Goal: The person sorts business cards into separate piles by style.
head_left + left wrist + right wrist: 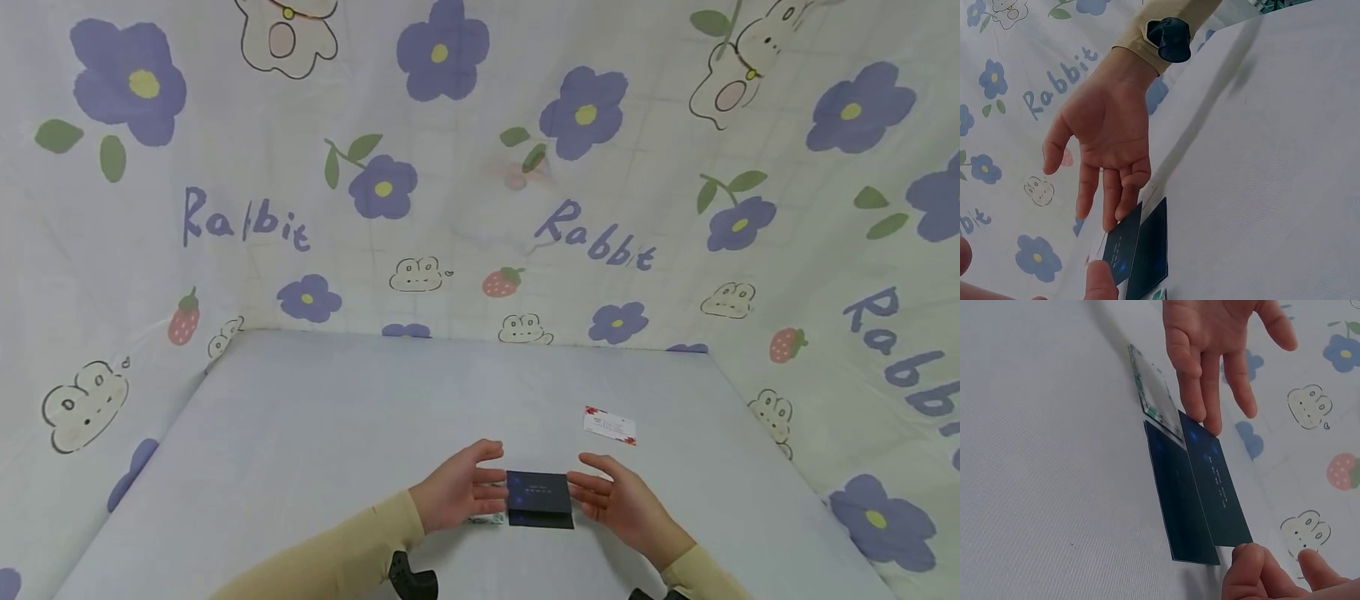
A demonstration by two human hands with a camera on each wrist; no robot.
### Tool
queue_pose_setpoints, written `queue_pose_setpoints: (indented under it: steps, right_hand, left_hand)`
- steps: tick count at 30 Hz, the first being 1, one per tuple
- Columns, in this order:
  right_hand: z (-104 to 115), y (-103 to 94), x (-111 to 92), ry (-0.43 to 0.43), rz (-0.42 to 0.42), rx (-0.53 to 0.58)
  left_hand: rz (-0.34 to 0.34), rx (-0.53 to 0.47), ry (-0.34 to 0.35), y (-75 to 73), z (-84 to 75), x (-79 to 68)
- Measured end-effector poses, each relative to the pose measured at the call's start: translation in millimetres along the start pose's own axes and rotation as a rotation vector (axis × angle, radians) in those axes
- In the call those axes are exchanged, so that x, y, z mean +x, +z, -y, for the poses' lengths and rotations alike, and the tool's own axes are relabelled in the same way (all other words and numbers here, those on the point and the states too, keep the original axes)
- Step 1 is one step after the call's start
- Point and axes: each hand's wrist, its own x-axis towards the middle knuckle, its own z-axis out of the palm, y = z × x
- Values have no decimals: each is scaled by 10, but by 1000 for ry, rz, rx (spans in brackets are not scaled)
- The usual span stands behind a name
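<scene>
A dark blue card [538, 493] with small pale lettering is between my two hands, tilted up from the table. Below its near edge shows a second dark blue panel [1172, 497], plain and shiny. My left hand [456, 490] has its straight fingertips at the card's left edge, thumb raised apart. At the opposite edge is my right hand [628, 502], its extended fingers touching the card and its thumb up. Partly hidden under the left hand lies a white card with a green leafy border [1152, 384], right beside the dark panel.
Farther back to the right, a white card with red flower corners [609, 426] lies on the white table [360, 400]. Cloth walls [465, 225] printed with flowers and rabbits rise along the table's back and sides.
</scene>
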Motion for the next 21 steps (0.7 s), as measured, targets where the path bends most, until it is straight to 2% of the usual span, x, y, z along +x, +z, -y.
queue_pose_setpoints:
  steps: [12, 21]
  right_hand:
    - [-40, -37, -19, 2, 37, -45]
    - [-97, 0, -31, 4, -36, -99]
  left_hand:
    - [-28, -7, -31, 45, 58, 5]
    - [-17, -1, -44, 79, 105, 1]
